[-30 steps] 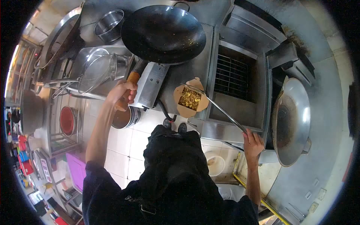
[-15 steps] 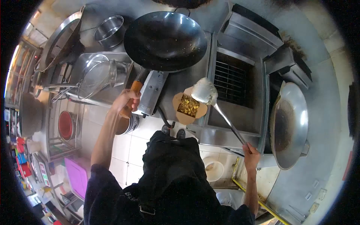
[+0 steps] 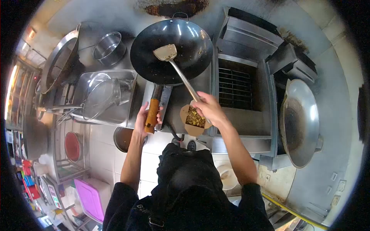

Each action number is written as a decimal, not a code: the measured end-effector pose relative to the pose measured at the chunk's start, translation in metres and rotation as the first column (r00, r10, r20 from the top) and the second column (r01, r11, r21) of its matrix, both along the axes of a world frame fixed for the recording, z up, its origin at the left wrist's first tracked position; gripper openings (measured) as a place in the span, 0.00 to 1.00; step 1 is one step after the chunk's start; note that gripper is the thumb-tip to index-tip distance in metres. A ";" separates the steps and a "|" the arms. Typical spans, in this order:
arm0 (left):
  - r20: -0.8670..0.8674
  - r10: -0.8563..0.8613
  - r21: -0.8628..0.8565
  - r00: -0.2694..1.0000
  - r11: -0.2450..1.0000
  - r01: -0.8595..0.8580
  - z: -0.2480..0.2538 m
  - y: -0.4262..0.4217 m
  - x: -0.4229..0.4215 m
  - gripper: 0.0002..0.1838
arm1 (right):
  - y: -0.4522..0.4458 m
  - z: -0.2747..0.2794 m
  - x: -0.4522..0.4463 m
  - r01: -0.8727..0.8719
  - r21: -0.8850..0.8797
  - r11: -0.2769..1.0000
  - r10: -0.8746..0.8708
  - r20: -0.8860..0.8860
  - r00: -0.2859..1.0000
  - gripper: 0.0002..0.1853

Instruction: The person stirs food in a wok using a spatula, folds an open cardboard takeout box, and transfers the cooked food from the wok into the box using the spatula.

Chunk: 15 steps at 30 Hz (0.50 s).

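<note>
A dark wok (image 3: 185, 65) sits on the burner with its wooden handle toward me. My left hand (image 3: 143, 120) cups that handle loosely from below, fingers on one side and thumb on the other. In my right hand (image 3: 211, 108), closed round the shaft, is a long-handled wok spatula (image 3: 166, 52); its blade rests over the inside of the wok, which holds only a few scraps. Just below the right hand stands an opened cardboard takeaway box (image 3: 191, 129) filled with fried rice (image 3: 195, 118), partly hidden by that hand.
To the left are a steel tray (image 3: 133, 82) with wire strainers (image 3: 101, 101) and a steel pot (image 3: 109, 48). A grill (image 3: 237, 86) lies to the right, with another wok (image 3: 298, 123) beyond it. A purple-lidded bin (image 3: 89, 198) and a bucket (image 3: 228, 178) stand low down.
The spatula has swung from above the box up and left into the wok. My right hand has come in close to the box. The left hand's grip on the wok handle has loosened.
</note>
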State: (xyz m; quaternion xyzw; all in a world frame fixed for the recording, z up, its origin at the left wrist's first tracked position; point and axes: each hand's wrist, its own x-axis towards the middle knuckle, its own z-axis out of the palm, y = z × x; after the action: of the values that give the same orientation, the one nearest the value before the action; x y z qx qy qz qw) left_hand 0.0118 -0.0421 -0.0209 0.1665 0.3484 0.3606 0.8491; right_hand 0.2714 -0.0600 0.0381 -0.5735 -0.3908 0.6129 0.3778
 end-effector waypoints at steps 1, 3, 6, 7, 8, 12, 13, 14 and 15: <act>0.110 0.044 -0.042 0.993 0.998 -0.040 -0.002 -0.004 -0.002 0.23 | 0.011 -0.005 -0.009 -0.042 -0.018 0.999 0.043 0.033 0.999 0.27; 0.191 0.051 -0.029 0.980 0.998 -0.047 -0.048 -0.026 -0.010 0.24 | 0.018 -0.009 -0.020 -0.040 0.000 0.999 0.040 -0.012 0.999 0.27; -0.078 0.010 -0.019 0.997 1.000 -0.011 -0.093 -0.070 0.011 0.21 | 0.018 -0.021 -0.013 -0.116 0.037 0.993 0.112 0.101 0.989 0.28; -0.195 -0.071 -0.106 0.978 0.993 0.051 -0.099 -0.084 0.026 0.19 | 0.012 -0.029 -0.004 -0.199 0.050 0.979 0.181 0.250 0.951 0.28; -0.231 -0.148 -0.115 0.962 0.986 0.125 -0.108 -0.094 0.040 0.17 | 0.007 -0.054 0.014 -0.165 0.147 0.975 0.135 0.197 0.971 0.27; -0.376 -0.137 -0.058 0.917 0.991 0.124 -0.135 -0.104 0.074 0.17 | -0.011 -0.116 0.089 0.053 0.232 0.971 -0.201 0.681 0.704 0.12; -0.385 -0.105 -0.054 0.917 0.994 0.091 -0.136 -0.101 0.081 0.19 | -0.012 -0.121 0.091 0.044 0.231 0.972 -0.194 0.680 0.707 0.12; -0.393 -0.072 -0.047 0.917 0.997 0.058 -0.137 -0.095 0.087 0.21 | -0.014 -0.127 0.094 -0.090 0.121 0.989 -0.046 0.810 0.585 0.11; -0.394 -0.063 -0.048 0.917 0.998 0.048 -0.148 -0.088 0.091 0.21 | -0.017 -0.129 0.096 -0.200 -0.011 0.980 0.098 0.898 0.429 0.10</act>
State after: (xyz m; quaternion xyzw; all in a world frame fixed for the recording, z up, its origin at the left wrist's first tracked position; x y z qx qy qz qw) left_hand 0.1027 -0.1299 -0.1690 0.2299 0.5142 0.2888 0.7742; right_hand 0.3670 -0.0767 -0.0909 -0.7542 -0.6092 0.2294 0.0864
